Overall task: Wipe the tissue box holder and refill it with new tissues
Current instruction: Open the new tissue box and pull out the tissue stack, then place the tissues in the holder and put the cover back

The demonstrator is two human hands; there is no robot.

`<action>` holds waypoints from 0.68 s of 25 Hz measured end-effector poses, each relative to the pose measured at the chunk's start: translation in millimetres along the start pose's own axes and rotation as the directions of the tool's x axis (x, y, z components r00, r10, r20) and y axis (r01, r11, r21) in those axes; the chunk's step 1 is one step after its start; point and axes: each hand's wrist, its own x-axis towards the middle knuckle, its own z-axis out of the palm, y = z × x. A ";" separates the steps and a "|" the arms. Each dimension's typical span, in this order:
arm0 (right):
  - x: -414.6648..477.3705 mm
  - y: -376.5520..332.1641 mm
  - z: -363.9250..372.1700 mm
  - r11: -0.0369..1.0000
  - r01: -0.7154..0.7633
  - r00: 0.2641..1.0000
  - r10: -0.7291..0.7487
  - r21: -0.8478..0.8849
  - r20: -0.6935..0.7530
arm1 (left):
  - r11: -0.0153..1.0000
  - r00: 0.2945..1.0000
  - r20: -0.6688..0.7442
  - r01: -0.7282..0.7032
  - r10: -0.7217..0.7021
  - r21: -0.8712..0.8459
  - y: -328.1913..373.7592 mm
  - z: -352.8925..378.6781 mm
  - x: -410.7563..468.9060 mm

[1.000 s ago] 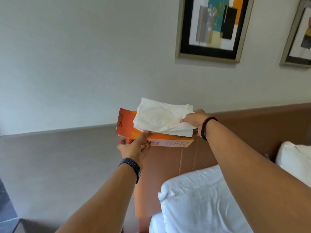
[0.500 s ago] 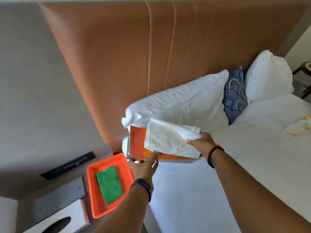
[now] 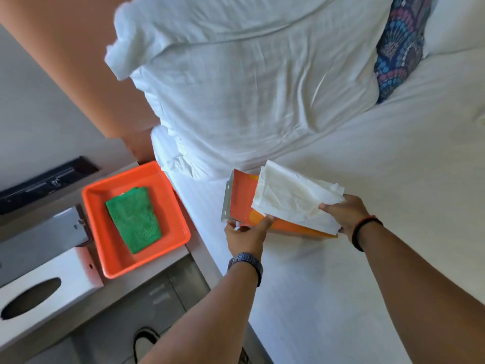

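An orange tissue box (image 3: 242, 199) is held just above the white bed, with a stack of white tissues (image 3: 294, 199) lying across its top. My left hand (image 3: 245, 236) grips the box's near left corner from below. My right hand (image 3: 342, 212) pinches the right end of the tissue stack against the box. The white tissue box holder (image 3: 42, 292), with a dark oval slot, lies on the bedside surface at the lower left; part of it is out of view. Behind it lies a grey metal plate (image 3: 44, 235).
An orange tray (image 3: 105, 232) holding a green cloth (image 3: 133, 219) sits on the bedside surface beside the bed. White pillows (image 3: 249, 74) and a patterned cushion (image 3: 396, 48) lie at the head of the bed (image 3: 367, 258). A brown headboard (image 3: 86, 61) stands behind. A shoe (image 3: 143, 340) is on the floor.
The view has swung down from the wall to the bed and bedside surface. Both hands lowered the box and tissues toward the bed, keeping the same grip.
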 end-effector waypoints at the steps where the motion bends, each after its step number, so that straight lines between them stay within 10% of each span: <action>1: 1.7 -0.8 2.5 1.000 0.002 1.000 -0.002 0.005 0.004 | 1.000 1.000 0.001 0.017 -0.017 0.018 1.0 -2.8 4.2; 9: -27.1 -57.1 -9.6 0.975 0.221 0.971 -0.219 -0.008 0.098 | 0.952 0.935 -0.297 -0.108 0.195 0.285 59.1 -28.8 -2.9; 17: -113.3 -210.9 36.8 0.751 0.644 0.744 -0.571 -0.144 0.347 | 0.983 0.983 0.034 -0.180 0.181 -0.039 166.9 -88.5 -29.6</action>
